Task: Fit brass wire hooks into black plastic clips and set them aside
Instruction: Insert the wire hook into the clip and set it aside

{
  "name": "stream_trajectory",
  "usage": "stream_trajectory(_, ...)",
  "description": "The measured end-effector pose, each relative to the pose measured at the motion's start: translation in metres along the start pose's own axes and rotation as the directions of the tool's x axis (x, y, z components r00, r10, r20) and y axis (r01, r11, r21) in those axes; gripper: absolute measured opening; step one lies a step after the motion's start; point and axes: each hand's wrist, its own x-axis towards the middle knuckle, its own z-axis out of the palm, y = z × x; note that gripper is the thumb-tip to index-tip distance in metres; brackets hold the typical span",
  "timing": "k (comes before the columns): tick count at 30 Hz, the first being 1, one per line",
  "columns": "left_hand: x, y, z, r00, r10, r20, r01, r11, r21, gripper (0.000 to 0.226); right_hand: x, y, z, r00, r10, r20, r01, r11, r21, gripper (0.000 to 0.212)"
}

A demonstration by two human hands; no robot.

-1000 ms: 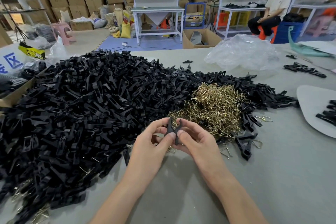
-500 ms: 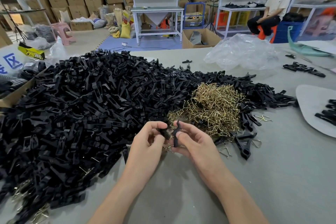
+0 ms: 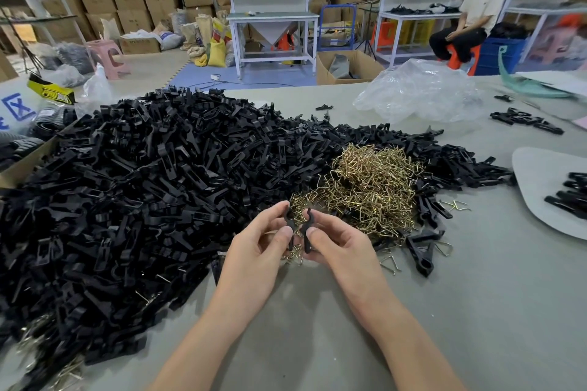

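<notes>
My left hand [image 3: 257,251] pinches one black plastic clip half [image 3: 289,221] upright between thumb and fingers. Close beside it, my right hand [image 3: 336,243] pinches a second black clip half [image 3: 307,225]; the two pieces stand side by side, tops slightly apart. Brass wire shows just below and between my fingers [image 3: 295,252]. A heap of brass wire hooks [image 3: 368,187] lies just beyond my hands. A huge pile of black clips [image 3: 143,194] covers the grey table [image 3: 476,311] to the left and behind.
A crumpled clear plastic bag [image 3: 419,92] lies at the back right. A grey board [image 3: 540,187] at the right edge carries a few black clips. More loose clips [image 3: 524,119] lie far right. A cardboard box edge [image 3: 19,168] is at left. A person sits in the background.
Both hands have turned the two black clip pieces upright and lifted them a little; the pieces now stand side by side with their tops apart.
</notes>
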Motion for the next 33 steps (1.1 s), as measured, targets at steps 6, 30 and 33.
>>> stream_trajectory(6,-0.001,-0.001,0.001,1.0,0.005,-0.02,-0.005,1.0,-0.026,0.03,0.0,0.0,0.001,1.0,-0.009,-0.013,0.009,1.0,-0.02,0.027)
stream_trajectory(30,-0.011,-0.002,0.008,0.98,0.198,-0.008,-0.188,0.94,0.283,0.024,-0.002,-0.005,0.0,0.998,-0.028,0.057,0.02,0.99,0.138,0.038)
stream_trajectory(33,-0.011,-0.003,0.007,0.975,0.221,0.01,-0.216,0.94,0.265,0.024,-0.002,-0.007,-0.001,0.996,-0.029,0.081,0.015,0.985,0.17,0.026)
